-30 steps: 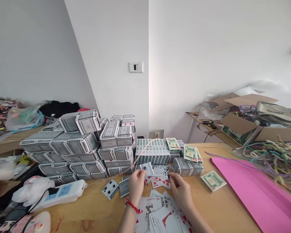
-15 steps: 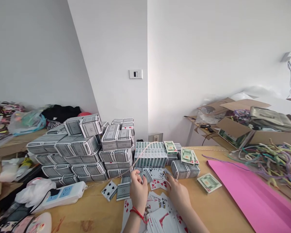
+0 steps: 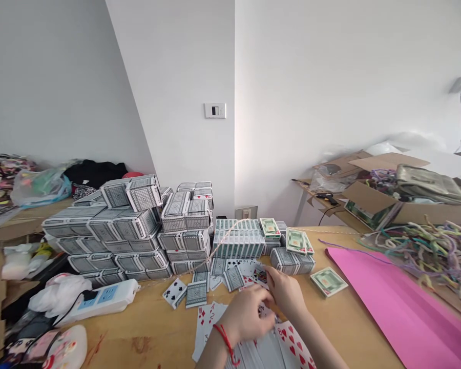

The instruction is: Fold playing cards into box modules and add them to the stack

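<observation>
My left hand [image 3: 249,315], with a red string bracelet at its wrist, reaches over a spread of face-up playing cards [image 3: 290,341]. Its thumb and index finger are curved apart, slightly blurred, with cards visible in the gap. Close beside it, my right hand [image 3: 286,292] is closed, its fingertips pinching the edge of a picture card [image 3: 258,275]. Beyond my hands lie more loose cards, including a face-down card [image 3: 234,278]. Farther left are a face-up spade card [image 3: 174,293] and another face-down card [image 3: 196,294]. My left hand hides part of the spread.
Stacks of wrapped card decks [image 3: 111,225] rise at the left and centre. A block of boxed decks [image 3: 238,241] stands ahead; a green card box [image 3: 329,282] lies right. Also around are a power strip [image 3: 103,302], pink sheet [image 3: 372,297], coloured cords [image 3: 438,251] and cardboard box [image 3: 426,215].
My left hand has left the loose cards beyond and come back right over the near spread. A face-down card now lies where it was. My right hand has stayed close to the same spot.
</observation>
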Motion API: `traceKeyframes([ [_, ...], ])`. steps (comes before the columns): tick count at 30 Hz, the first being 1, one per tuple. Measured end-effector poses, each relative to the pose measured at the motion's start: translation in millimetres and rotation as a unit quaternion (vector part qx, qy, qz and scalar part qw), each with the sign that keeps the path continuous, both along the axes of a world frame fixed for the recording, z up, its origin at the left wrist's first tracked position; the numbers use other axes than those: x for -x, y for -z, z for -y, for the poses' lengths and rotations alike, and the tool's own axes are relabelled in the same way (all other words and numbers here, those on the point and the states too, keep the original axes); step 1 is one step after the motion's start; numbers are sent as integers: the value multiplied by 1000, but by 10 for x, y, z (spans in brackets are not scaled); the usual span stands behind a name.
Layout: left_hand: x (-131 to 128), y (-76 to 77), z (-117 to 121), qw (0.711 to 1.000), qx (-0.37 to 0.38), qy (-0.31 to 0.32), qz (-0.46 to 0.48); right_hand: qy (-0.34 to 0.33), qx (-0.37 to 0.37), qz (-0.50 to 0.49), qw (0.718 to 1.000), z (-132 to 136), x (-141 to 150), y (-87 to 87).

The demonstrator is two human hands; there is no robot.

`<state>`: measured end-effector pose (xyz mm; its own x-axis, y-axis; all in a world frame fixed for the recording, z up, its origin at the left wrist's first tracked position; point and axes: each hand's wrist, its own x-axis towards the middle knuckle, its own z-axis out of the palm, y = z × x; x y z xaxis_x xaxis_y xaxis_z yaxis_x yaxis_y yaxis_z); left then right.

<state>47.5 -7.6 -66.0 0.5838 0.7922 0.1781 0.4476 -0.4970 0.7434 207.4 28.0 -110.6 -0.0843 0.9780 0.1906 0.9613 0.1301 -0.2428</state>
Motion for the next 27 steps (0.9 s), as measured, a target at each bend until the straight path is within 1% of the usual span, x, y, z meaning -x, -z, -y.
traceKeyframes([
  [2, -146, 52, 127, 994, -49, 82, -46, -6, 3, -1, 1000, -18, -46, -37],
  [3, -236, 121, 189, 988, -81, 115, -64, -10, 4, -1, 1000, -25, -66, -54],
  [5, -426, 322, 301, 969, -152, 172, -96, -18, 5, 0, 1000, -30, -100, -87],
  [6, -512, 436, 348, 958, -189, 181, -114, -20, 5, 2, 1000, -30, -113, -103],
  [8, -625, 636, 419, 939, -252, 173, -156, -22, 5, 4, 1000, -22, -133, -134],
  [9, -642, 702, 441, 933, -276, 154, -173, -22, 5, 4, 1000, -18, -140, -148],
  [10, -632, 736, 452, 926, -299, 142, -182, -22, 6, 4, 1000, -13, -145, -161],
  [12, -538, 710, 439, 920, -320, 123, -188, -23, 7, 0, 1000, -7, -150, -181],
  [14, -390, 588, 383, 921, -316, 135, -185, -22, 6, -9, 1000, -4, -152, -197],
  [16, -237, 428, 300, 937, -278, 107, -181, -19, 1, -25, 1000, -2, -150, -209],
  [18, -93, 268, 226, 956, -233, 42, -173, -12, -5, -44, 999, 2, -148, -221],
  [19, -19, 193, 204, 963, -209, 20, -167, -7, -8, -55, 998, 5, -148, -226],
  [22, 237, 17, 242, 978, -140, -29, -151, 10, -14, -92, 996, 11, -155, -238],
  [24, 421, -11, 354, 981, -130, -38, -141, 21, -16, -121, 992, 8, -168, -244],
  [25, 504, 16, 427, 980, -140, -23, -139, 26, -17, -136, 990, 4, -176, -246],
  [27, 626, 148, 576, 972, -190, 40, -133, 34, -16, -167, 985, -8, -192, -250],
])
